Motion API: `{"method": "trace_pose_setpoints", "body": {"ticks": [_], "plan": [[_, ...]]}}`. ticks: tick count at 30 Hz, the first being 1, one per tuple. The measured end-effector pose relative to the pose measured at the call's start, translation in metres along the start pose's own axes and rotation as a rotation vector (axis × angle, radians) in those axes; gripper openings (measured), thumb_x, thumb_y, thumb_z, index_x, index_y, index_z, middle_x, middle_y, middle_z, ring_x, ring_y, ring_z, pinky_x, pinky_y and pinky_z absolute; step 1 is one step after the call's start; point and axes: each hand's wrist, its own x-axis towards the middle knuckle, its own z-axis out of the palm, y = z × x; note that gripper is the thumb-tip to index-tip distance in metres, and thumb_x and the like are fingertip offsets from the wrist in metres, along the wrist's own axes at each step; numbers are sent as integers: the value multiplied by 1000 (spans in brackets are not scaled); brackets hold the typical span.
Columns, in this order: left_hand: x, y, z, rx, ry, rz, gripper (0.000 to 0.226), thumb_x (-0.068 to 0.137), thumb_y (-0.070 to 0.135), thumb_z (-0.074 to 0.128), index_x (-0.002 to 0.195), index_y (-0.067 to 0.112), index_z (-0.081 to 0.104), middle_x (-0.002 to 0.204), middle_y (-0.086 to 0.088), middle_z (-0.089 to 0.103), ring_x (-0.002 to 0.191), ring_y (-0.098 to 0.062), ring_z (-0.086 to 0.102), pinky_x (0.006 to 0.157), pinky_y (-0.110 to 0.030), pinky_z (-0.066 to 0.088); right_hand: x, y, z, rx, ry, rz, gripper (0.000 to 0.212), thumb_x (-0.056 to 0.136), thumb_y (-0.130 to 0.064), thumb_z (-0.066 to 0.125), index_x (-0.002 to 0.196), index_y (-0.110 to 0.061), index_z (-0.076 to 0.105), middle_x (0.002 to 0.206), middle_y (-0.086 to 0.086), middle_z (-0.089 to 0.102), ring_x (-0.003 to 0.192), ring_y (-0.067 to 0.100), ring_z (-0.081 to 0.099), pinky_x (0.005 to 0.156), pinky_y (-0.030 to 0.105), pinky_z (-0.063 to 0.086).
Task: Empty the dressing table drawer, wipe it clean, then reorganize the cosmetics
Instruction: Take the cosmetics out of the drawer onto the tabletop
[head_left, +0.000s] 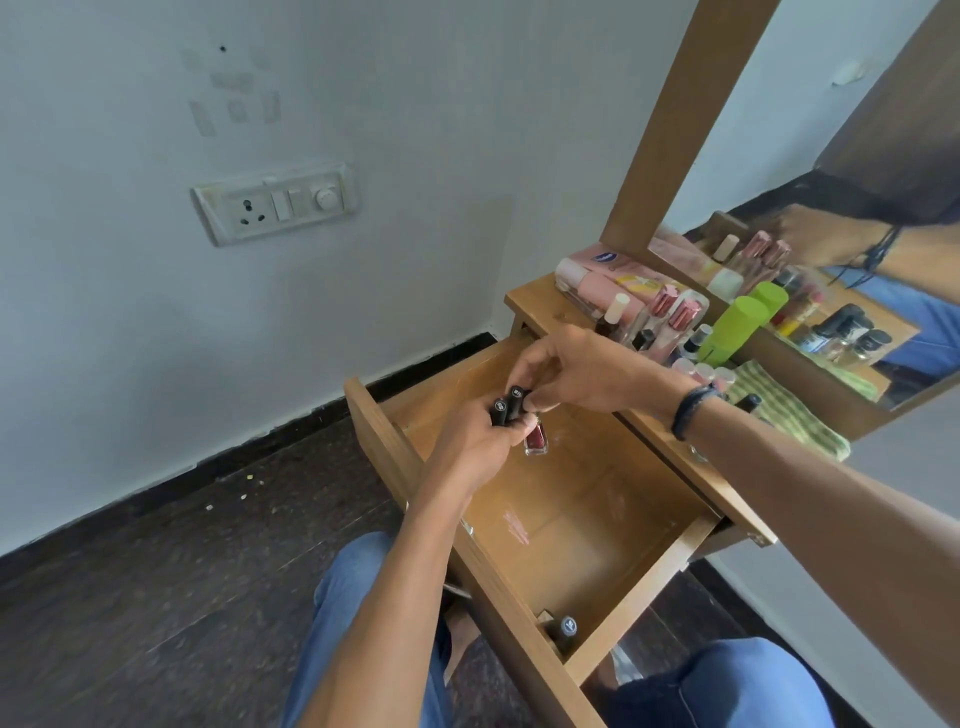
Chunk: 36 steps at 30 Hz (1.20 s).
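Black lipstick tubes (506, 405) and a red nail polish bottle (536, 439) are sitting clenched in the left hand (478, 441), over the open drawer (587, 499). The right hand (587, 374) is pinching the top tube with its fingers (524, 371). A black-capped bottle (566, 627) is lying in the drawer's near corner, well apart from the fingers. A green bottle (735, 327) and a cloth (795, 415) are resting on the surface (530, 301), beyond the right fingers.

You can read nothing: marks on the caps of the black lipsticks (506, 404) and the blue logo on the pink box (589, 258) are blurred.
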Motion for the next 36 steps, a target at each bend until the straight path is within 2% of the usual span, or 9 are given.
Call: {"method": "trace_pose_setpoints", "body": {"ticks": [4, 8, 11, 14, 16, 23, 29, 33, 36], "plan": [[-1, 3, 4, 13, -16, -16, 14, 98, 39, 64, 87, 31, 61, 85, 8, 67, 72, -12, 60, 59, -22, 41, -5, 9, 1, 23, 29, 38, 15, 86, -9, 79, 94, -20, 75, 91, -4, 76, 85, 10, 72, 86, 36, 61], [0, 4, 3, -34, -8, -34, 25, 99, 40, 60, 106, 17, 68, 91, -2, 65, 71, -16, 56, 59, -20, 44, -13, 8, -14, -49, 123, 74, 18, 85, -14, 81, 94, -25, 72, 97, -7, 71, 89, 9, 68, 87, 36, 59], [1, 5, 2, -55, 47, -39, 33, 99, 40, 58, 109, 10, 68, 93, -6, 69, 72, -18, 58, 60, -21, 46, -13, -4, -42, -68, 269, 66, 19, 84, -13, 81, 89, -28, 70, 94, -10, 71, 87, 6, 68, 82, 31, 59], [2, 4, 0, -78, 107, -34, 27, 98, 43, 60, 102, 18, 69, 98, -3, 72, 76, -18, 67, 64, -23, 51, -2, -16, -74, -154, 496, 83, 19, 83, -11, 79, 85, -26, 68, 93, -10, 69, 86, 7, 66, 66, 20, 49], [2, 2, -1, -77, 119, -32, 25, 98, 43, 61, 100, 19, 68, 95, 1, 72, 84, -20, 70, 68, -26, 54, 10, -17, -88, -219, 571, 121, 25, 82, -5, 76, 82, -27, 65, 89, -10, 66, 86, 12, 65, 65, 20, 44], [7, -3, -4, -83, 112, -15, 20, 98, 38, 62, 103, 21, 71, 93, 1, 72, 78, -13, 67, 70, -27, 57, 31, -8, -84, -438, 478, 195, 27, 84, 7, 61, 94, -18, 63, 88, -6, 60, 74, 12, 56, 55, 21, 35], [7, -2, -1, -124, 119, -1, 22, 98, 37, 63, 107, 18, 70, 93, 2, 71, 72, -8, 64, 51, -10, 47, 28, -4, -77, -553, 435, 252, 21, 90, 1, 59, 99, -18, 62, 85, -4, 60, 67, 6, 48, 52, 20, 29], [8, 0, 3, -221, 99, 1, 22, 97, 34, 66, 110, 17, 71, 95, 4, 71, 83, -8, 66, 57, -13, 51, 27, -2, -80, -565, 422, 253, 20, 90, 0, 63, 102, -16, 64, 95, 1, 64, 71, 11, 51, 53, 20, 31], [8, 0, 5, -242, 89, 16, 22, 97, 33, 66, 111, 17, 71, 94, 3, 71, 84, -7, 66, 57, -13, 51, 23, -11, -80, -566, 438, 148, 15, 92, -13, 69, 103, -23, 67, 103, -4, 64, 84, 13, 60, 57, 18, 38]]}}
